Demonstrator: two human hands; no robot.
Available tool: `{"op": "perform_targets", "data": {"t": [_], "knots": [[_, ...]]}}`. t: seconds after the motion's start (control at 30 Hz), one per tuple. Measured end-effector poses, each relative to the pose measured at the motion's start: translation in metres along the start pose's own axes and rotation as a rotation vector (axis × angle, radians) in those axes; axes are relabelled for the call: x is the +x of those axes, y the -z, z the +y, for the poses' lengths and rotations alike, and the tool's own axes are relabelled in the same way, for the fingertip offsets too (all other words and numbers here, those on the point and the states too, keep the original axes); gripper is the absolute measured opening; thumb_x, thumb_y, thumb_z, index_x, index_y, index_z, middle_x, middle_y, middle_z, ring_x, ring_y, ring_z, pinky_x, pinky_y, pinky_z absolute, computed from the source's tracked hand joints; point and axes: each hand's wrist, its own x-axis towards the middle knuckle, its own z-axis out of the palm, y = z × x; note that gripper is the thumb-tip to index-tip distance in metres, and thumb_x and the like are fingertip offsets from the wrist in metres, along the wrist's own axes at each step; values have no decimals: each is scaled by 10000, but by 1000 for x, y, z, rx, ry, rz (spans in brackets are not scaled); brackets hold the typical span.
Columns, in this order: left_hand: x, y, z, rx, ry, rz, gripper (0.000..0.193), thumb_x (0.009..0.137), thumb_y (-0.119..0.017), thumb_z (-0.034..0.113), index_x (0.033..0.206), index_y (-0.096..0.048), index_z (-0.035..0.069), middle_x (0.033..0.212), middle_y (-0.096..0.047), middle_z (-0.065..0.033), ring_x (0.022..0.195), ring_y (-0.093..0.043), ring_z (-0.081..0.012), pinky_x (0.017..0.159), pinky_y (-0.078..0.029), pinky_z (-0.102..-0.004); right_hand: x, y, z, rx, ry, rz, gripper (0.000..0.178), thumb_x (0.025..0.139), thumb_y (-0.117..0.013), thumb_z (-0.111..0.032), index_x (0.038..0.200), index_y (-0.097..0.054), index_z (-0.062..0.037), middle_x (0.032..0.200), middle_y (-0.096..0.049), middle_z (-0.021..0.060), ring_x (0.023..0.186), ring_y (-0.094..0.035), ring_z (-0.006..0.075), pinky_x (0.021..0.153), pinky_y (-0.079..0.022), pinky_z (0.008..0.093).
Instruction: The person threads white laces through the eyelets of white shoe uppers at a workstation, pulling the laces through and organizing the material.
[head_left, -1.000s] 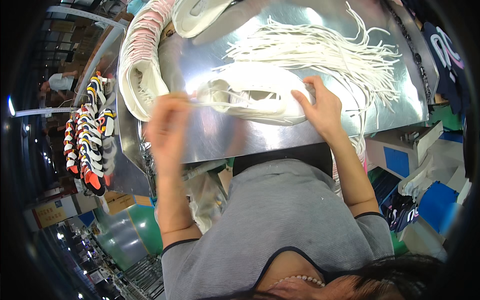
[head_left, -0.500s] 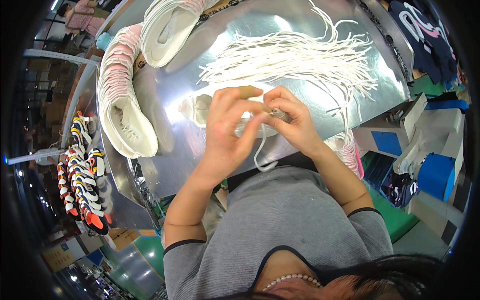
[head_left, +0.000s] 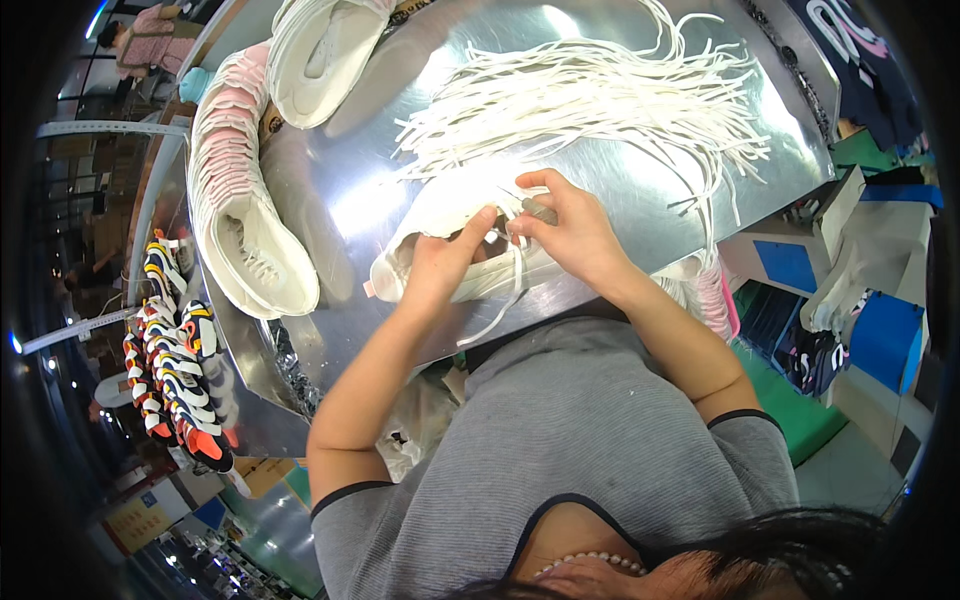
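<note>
A white shoe upper lies on its side on the metal tabletop in front of me. My left hand grips it at the opening, fingers partly hidden inside and thumb along the edge. My right hand is closed around a small tool with a short grey-brown handle, close to the eyelet area. A white shoelace passes by the right fingertips and hangs down over the shoe toward the table's near edge. Whether the right fingers also pinch the lace is hard to see.
A heap of white laces spreads across the far side of the metal table. Nested white and pink uppers stand at the left, more uppers beyond them. Another stack sits by my right forearm. Colourful shoes hang further left.
My left hand has moved down and left, away from the right fingers, and now grips the shoe opening. The lace hangs longer and straighter, and more of the shoe shows.
</note>
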Motion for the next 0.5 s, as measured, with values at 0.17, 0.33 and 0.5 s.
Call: {"op": "perform_targets", "data": {"t": [0.17,0.33,0.5], "knots": [[-12,-20,-14,-48,-309,159,329,876,-735,29,1172,-626,-66,1065,-703,-97,919,-677,-136,766,-576,-266,-5,1,-8,-333,89,-44,486,868,-735,-253,1264,-527,-64,1005,-725,174,937,-694,343,819,-521,412],[-12,-20,-26,-46,-451,205,246,878,-748,56,1093,-686,-45,978,-726,-80,852,-673,-133,758,-541,-265,-23,8,-5,-67,217,-18,414,897,-705,-250,1213,-535,-42,969,-716,186,907,-688,365,785,-522,416],[-11,-20,-28,-35,-436,227,241,869,-753,38,1081,-682,-51,995,-721,-83,864,-668,-126,769,-535,-264,-26,19,-14,-128,246,-28,184,944,-637,-197,1008,-604,-29,825,-687,161,771,-672,347,684,-506,405]]}}
